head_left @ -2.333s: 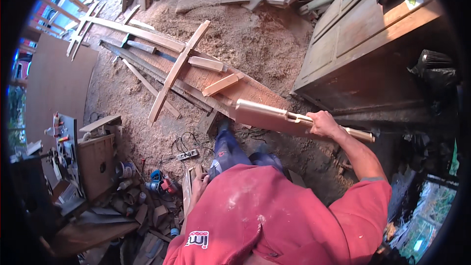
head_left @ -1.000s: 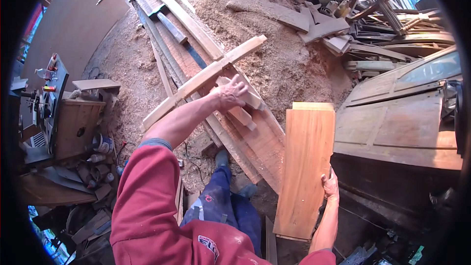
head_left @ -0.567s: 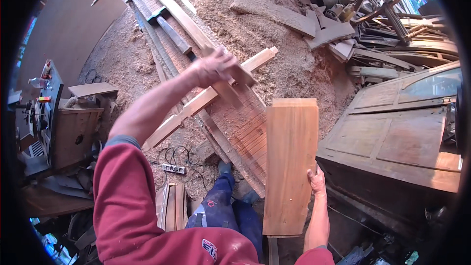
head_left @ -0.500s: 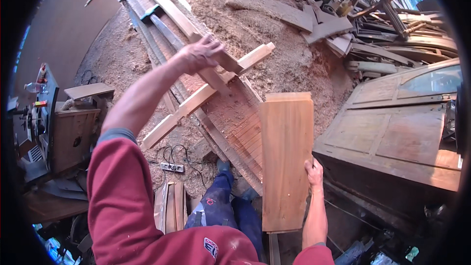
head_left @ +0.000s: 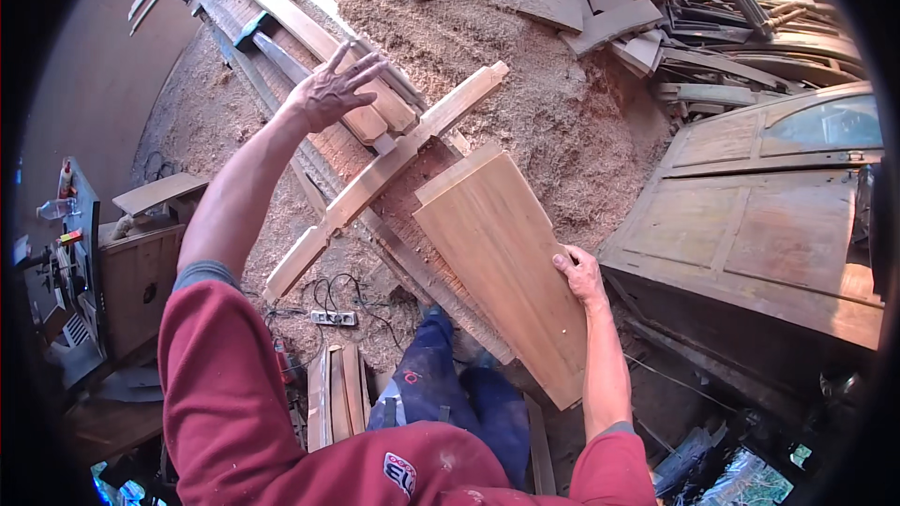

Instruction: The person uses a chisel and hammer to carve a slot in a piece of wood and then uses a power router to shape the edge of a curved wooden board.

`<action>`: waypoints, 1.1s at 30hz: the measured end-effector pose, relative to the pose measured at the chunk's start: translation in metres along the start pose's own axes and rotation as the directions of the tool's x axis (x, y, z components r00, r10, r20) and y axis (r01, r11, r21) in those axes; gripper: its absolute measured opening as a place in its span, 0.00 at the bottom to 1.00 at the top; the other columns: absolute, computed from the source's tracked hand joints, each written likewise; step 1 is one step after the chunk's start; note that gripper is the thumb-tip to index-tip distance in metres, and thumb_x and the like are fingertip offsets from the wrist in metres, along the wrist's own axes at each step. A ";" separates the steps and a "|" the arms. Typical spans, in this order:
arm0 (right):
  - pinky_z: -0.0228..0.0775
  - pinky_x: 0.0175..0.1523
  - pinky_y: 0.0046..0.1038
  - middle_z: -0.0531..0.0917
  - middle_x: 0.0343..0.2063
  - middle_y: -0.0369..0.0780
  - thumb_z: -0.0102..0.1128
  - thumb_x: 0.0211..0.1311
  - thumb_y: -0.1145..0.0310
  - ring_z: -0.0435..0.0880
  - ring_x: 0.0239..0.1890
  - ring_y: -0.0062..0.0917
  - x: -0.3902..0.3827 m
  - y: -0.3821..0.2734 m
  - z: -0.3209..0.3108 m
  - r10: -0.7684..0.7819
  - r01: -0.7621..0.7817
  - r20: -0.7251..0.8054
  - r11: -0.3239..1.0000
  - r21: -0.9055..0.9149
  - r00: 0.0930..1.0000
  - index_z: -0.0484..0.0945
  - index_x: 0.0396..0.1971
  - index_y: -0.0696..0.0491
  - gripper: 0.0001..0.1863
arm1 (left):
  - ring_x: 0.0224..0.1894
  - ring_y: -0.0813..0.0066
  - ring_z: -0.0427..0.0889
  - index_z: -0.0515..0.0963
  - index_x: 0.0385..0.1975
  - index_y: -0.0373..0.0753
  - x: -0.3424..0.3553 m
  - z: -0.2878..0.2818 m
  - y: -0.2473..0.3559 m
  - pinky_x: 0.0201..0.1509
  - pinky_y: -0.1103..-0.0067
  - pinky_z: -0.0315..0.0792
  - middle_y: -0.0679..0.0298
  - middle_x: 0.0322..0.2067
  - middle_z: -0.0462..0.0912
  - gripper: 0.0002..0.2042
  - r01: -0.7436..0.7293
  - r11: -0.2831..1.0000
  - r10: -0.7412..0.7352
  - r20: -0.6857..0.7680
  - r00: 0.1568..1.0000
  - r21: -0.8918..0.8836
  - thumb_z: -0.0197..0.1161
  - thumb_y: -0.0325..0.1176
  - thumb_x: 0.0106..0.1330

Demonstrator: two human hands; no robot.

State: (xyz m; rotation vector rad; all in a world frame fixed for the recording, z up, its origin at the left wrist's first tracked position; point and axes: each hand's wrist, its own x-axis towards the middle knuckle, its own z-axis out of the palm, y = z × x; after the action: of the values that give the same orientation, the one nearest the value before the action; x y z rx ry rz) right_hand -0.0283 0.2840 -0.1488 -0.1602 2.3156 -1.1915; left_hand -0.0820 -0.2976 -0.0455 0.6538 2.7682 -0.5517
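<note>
My left hand (head_left: pixel 333 89), fingers spread, hovers at two short wooden pieces (head_left: pixel 398 114) lying alongside a long light batten (head_left: pixel 281 9). Those pieces rest on a long reddish plank (head_left: pixel 342 152), just beyond a notched crosspiece (head_left: pixel 459 98) that lies across it. My right hand (head_left: pixel 581 276) grips the right edge of a wide, smooth brown board (head_left: pixel 497 272). The board is angled over the near end of the plank, its far end beside the crosspiece; whether it rests on the plank I cannot tell.
Sawdust and shavings (head_left: pixel 572 159) surround the plank. At right stands old panelled furniture (head_left: pixel 712 244), behind it piled scrap wood (head_left: pixel 741 66). At left are a cluttered wooden stand (head_left: pixel 141 290) and a leaning sheet (head_left: pixel 75 84). A power strip (head_left: pixel 333 317) and cables lie near my feet.
The wide board has turned from upright in view to diagonal, moving up-left over the plank. My left hand has shifted up-left and let go of short pieces, now lying beyond the crosspiece.
</note>
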 end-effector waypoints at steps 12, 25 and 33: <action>0.74 0.56 0.41 0.87 0.45 0.52 0.60 0.64 0.35 0.85 0.52 0.46 -0.009 0.002 0.001 0.066 -0.069 -0.019 0.954 -0.293 0.998 0.82 0.52 0.53 0.35 | 0.79 0.57 0.53 0.63 0.72 0.51 -0.076 -0.020 0.138 0.78 0.48 0.50 0.58 0.77 0.55 0.38 0.416 0.792 -0.590 -0.384 0.710 -0.447 0.65 0.24 0.60; 0.70 0.38 0.30 0.81 0.27 0.35 0.52 0.78 0.50 0.75 0.32 0.21 0.015 0.112 -0.043 -0.174 0.163 -0.052 0.973 -0.164 0.983 0.81 0.34 0.59 0.25 | 0.63 0.46 0.73 0.73 0.61 0.34 -0.359 0.103 0.652 0.70 0.62 0.66 0.44 0.61 0.73 0.28 0.663 -0.542 -0.618 0.779 0.103 -0.517 0.68 0.35 0.60; 0.62 0.70 0.44 0.72 0.63 0.55 0.60 0.72 0.54 0.71 0.65 0.49 -0.077 0.025 0.041 -0.640 0.285 -0.139 0.513 -0.810 0.756 0.70 0.65 0.61 0.32 | 0.54 0.51 0.82 0.79 0.52 0.36 -0.337 0.217 0.702 0.60 0.64 0.75 0.47 0.49 0.84 0.22 0.531 -0.731 -0.449 0.888 0.101 -0.429 0.66 0.44 0.64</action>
State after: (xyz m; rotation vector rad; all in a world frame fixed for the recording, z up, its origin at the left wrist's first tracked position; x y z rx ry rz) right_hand 0.0610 0.2952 -0.1566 -1.0054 3.1859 -0.3549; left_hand 0.5734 0.0666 -0.3481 -1.8937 1.8254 1.3489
